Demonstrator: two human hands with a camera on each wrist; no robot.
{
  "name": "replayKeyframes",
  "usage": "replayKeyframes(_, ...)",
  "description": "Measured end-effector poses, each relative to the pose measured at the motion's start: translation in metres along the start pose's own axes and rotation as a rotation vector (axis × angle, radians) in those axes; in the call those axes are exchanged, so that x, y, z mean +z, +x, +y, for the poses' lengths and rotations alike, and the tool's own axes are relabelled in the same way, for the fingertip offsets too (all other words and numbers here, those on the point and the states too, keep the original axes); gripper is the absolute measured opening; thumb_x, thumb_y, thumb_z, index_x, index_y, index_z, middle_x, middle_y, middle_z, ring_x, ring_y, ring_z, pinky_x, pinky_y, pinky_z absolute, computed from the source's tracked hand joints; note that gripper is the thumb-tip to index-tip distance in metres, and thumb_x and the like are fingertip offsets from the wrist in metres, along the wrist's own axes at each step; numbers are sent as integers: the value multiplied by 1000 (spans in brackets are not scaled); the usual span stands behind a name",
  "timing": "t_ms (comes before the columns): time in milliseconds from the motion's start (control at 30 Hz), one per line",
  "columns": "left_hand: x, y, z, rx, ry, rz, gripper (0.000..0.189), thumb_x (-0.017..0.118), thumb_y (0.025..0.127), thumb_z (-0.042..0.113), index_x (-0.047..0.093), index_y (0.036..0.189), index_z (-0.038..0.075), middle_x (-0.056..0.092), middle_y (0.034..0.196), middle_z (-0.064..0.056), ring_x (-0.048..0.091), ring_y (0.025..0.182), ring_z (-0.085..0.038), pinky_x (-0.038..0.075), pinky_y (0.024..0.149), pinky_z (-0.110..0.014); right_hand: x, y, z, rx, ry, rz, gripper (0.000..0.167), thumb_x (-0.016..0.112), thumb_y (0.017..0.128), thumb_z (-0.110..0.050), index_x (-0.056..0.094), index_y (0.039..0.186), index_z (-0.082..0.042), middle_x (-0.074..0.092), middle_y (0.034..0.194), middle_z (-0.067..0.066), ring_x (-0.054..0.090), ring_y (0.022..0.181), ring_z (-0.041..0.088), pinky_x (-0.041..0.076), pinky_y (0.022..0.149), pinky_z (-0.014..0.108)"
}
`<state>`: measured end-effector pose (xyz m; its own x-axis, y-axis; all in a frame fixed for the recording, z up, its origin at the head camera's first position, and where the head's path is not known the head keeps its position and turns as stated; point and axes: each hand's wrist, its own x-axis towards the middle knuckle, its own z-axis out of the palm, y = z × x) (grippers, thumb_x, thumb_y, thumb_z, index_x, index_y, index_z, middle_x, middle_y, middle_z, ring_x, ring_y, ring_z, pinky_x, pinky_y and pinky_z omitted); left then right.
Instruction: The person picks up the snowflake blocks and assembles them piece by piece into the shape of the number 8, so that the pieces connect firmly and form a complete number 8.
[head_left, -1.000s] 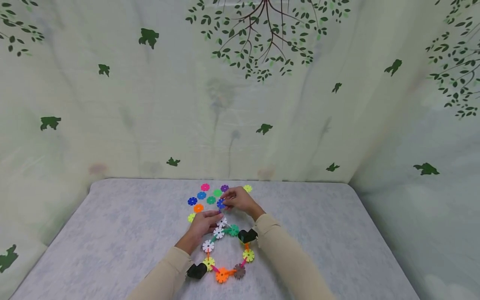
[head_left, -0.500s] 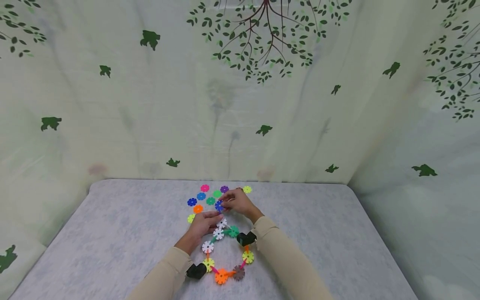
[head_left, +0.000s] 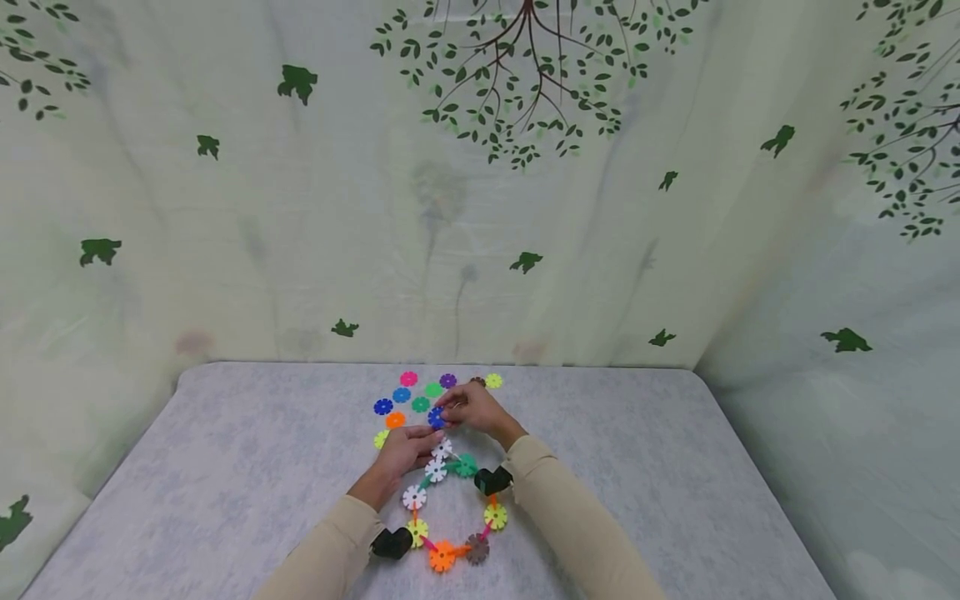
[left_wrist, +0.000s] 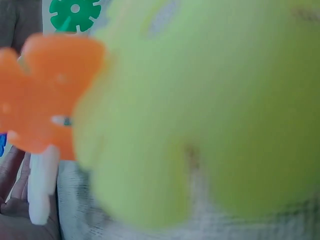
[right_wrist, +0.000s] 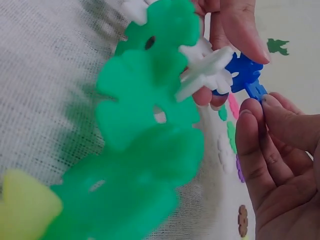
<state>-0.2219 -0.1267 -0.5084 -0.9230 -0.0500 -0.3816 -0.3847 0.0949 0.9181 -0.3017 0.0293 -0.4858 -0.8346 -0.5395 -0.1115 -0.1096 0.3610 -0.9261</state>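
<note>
A ring of linked snowflake discs, with white, green, yellow, orange and brown ones, lies below my hands in the head view. At its far end my left hand (head_left: pixel 405 450) pinches a blue snowflake disc (right_wrist: pixel 242 72) joined to a white disc (right_wrist: pixel 212 70). My right hand (head_left: pixel 476 412) pinches another blue snowflake disc (head_left: pixel 437 417) between thumb and fingertips. Its edge meets the first blue disc in the right wrist view. Green discs (right_wrist: pixel 145 105) fill the middle of that view. A blurred yellow disc (left_wrist: pixel 200 110) and an orange disc (left_wrist: pixel 45 95) cover much of the left wrist view.
Several loose discs lie beyond the hands, including a pink disc (head_left: pixel 408 379), a purple disc (head_left: pixel 447 381) and an orange disc (head_left: pixel 395 420). They rest on a grey cloth-covered table (head_left: pixel 637 483). A leaf-patterned curtain (head_left: pixel 360 208) hangs behind its far edge.
The blue disc in my right hand has moved slightly down and left, closer to my left fingers. My left hand has barely moved.
</note>
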Motion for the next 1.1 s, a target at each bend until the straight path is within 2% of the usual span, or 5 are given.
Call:
replayKeyframes(233,-2,-1,-2,30,14,-2,34,65,93,18,65,117,-5,69,100,-9,63,81,-17,56,82,-33,5,0,-2,-8,-74,-25,18,62,91,3,71,105,-1,69,85,4,60,69,16,57,71,30)
replayKeyframes(633,-2,-5,0,13,-20,-3,38,67,91,20,63,118,-7,69,104,-11,64,86,-18,55,86,-36,5,0,-1,16,-117,-18,21,63,91,0,73,108,-6,67,87,1,60,72,15,56,71,27)
replayKeyframes(867,-9,-5,2,23,23,4,43,64,94,25,60,121,-8,68,105,-15,67,88,-20,56,82,-35,3,-1,0,-7,-63,-36,21,63,89,4,72,107,-2,69,92,4,62,74,14,56,73,28)
replayKeyframes(1000,-12,-3,4,53,-21,37,34,60,96,18,60,117,-8,69,102,-18,68,83,-20,57,77,-34,3,0,1,-4,-26,-48,21,61,89,8,70,105,-1,68,92,5,63,74,14,57,73,30)
replayKeyframes(1100,-12,-1,3,59,-41,42,26,58,97,13,61,112,-9,69,94,-14,67,78,-18,58,75,-33,2,0,1,4,-9,-68,19,60,89,9,70,102,0,68,90,5,64,73,15,58,73,31)
